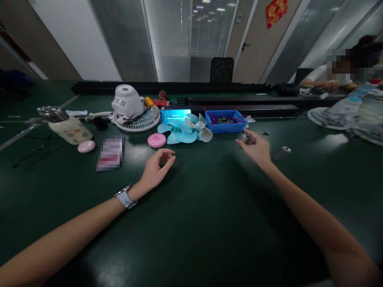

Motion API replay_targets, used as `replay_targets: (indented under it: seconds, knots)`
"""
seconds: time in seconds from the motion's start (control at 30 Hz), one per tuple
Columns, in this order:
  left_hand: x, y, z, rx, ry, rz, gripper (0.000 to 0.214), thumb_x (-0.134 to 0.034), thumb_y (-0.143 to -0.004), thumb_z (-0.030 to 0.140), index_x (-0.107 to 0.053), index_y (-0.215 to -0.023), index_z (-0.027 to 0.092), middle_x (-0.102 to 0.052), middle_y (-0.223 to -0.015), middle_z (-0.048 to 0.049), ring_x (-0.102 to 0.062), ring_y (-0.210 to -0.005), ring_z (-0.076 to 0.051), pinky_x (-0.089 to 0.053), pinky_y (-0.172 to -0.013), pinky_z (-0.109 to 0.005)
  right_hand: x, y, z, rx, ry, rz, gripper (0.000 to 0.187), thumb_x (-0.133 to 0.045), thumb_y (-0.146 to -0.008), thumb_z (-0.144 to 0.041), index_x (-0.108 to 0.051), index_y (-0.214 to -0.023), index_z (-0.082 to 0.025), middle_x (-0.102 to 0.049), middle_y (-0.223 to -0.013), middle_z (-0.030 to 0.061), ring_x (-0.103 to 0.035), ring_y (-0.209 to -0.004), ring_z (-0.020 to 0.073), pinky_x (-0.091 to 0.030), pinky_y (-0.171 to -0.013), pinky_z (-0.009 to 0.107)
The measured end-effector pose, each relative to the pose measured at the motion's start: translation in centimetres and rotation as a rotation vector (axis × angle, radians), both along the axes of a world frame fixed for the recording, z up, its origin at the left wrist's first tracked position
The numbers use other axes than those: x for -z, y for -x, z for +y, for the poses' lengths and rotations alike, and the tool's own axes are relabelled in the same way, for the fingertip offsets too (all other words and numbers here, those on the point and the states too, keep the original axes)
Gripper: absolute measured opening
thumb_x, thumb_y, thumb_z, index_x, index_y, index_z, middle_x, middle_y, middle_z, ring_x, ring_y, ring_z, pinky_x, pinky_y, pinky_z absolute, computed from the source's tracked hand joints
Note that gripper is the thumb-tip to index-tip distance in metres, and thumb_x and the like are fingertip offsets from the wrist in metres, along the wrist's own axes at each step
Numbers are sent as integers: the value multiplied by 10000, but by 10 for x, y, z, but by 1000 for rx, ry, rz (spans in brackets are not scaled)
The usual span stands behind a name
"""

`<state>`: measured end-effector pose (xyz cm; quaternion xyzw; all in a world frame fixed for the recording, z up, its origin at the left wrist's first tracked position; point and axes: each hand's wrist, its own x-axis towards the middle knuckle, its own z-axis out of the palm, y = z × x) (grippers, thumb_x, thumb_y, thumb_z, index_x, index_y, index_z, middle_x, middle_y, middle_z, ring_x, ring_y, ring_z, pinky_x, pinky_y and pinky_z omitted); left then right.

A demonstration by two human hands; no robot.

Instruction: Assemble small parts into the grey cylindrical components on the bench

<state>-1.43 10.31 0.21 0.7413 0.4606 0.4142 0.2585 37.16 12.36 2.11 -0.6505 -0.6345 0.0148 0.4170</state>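
Observation:
My left hand (155, 167) hovers low over the dark green table (191, 223), fingers curled in a loose pinch around a small dark part I cannot make out. A watch (125, 197) sits on that wrist. My right hand (255, 147) reaches forward with its fingers closed on a small metallic piece (245, 138). Just beyond the hands lie light blue fan blades (185, 129) and a round pink cap (156, 140). A small grey cylinder (283, 152) rests to the right of my right hand.
A white fan motor housing on a grille (131, 109) stands at the back, beside a blue bin of small parts (226, 120) and a lit phone screen (175, 114). A decorated bottle (67, 126) lies left. Another person sits far right by another fan grille (326, 117).

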Motion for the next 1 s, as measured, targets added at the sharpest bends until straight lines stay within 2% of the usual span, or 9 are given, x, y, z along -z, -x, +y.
replay_targets:
  seconds: [0.13, 0.23, 0.3, 0.43, 0.57, 0.7, 0.8, 0.9, 1.0]
  knots:
    - [-10, -23, -22, 141, -119, 36, 354, -619, -915, 356, -599, -1241, 220, -650, -1121, -69, -611, -961, -185, -489, -844, -341, -2, 101, -40, -564, 174, 121, 667, -762, -769, -400, -541, -1367, -203, -749, -1060, 67, -719, -937, 225, -563, -875, 382]
    - [-11, -33, -33, 204, -145, 33, 267, -589, -940, 332, -663, -1182, 247, -660, -1129, -63, -613, -1021, -197, -484, -884, -360, 5, 145, -56, -760, 236, 168, 643, -784, -750, -348, -557, -1340, -229, -740, -1098, 47, -710, -1000, 214, -550, -920, 367]
    - [-12, -34, -34, 210, -137, 42, 206, -582, -946, 325, -720, -1082, 254, -679, -1077, -53, -625, -1008, -196, -483, -870, -356, 10, 156, -58, -773, 260, 204, 538, -789, -745, -349, -623, -1241, -222, -741, -1075, 45, -714, -966, 209, -559, -880, 352]
    - [-17, -33, -27, 205, -77, 108, 163, -631, -916, 331, -761, -986, 262, -696, -996, -34, -644, -912, -181, -486, -794, -333, 16, 159, -56, -732, 305, 269, 357, -797, -739, -367, -694, -1034, -196, -749, -959, 35, -709, -869, 191, -563, -794, 325]
    - [-30, -35, -25, 170, -133, 154, 127, -647, -903, 287, -768, -914, 250, -711, -931, -23, -639, -884, -185, -473, -806, -347, 18, 158, -56, -759, 309, 293, 337, -799, -739, -379, -697, -1001, -194, -745, -935, 25, -704, -863, 183, -558, -785, 314]
    - [-39, -26, -22, 44, -142, 34, 151, -628, -907, 309, -765, -904, 245, -730, -919, -24, -643, -887, -195, -494, -817, -349, 16, 157, -57, -750, 298, 266, 386, -803, -742, -373, -689, -1067, -199, -744, -1008, 34, -699, -913, 187, -552, -827, 330]
    - [-28, -10, -16, -39, -75, 45, 178, -652, -878, 386, -777, -894, 259, -736, -921, -29, -643, -884, -213, -503, -807, -356, 14, 159, -58, -753, 320, 227, 403, -789, -762, -365, -682, -1120, -214, -734, -1077, 40, -690, -955, 193, -550, -840, 345]
    - [-6, 2, -10, 36, 29, 155, 192, -656, -867, 415, -788, -869, 275, -730, -853, -33, -635, -819, -215, -492, -752, -355, 12, 161, -60, -752, 326, 224, 388, -789, -758, -373, -688, -1102, -225, -735, -1075, 37, -691, -951, 199, -558, -837, 351]
    - [9, 6, -8, 98, 12, 258, 174, -679, -849, 431, -796, -853, 303, -728, -830, -33, -618, -826, -225, -475, -758, -366, 12, 149, -57, -665, 272, 254, 363, -771, -773, -393, -690, -1085, -227, -738, -1064, 44, -696, -962, 210, -564, -857, 366]
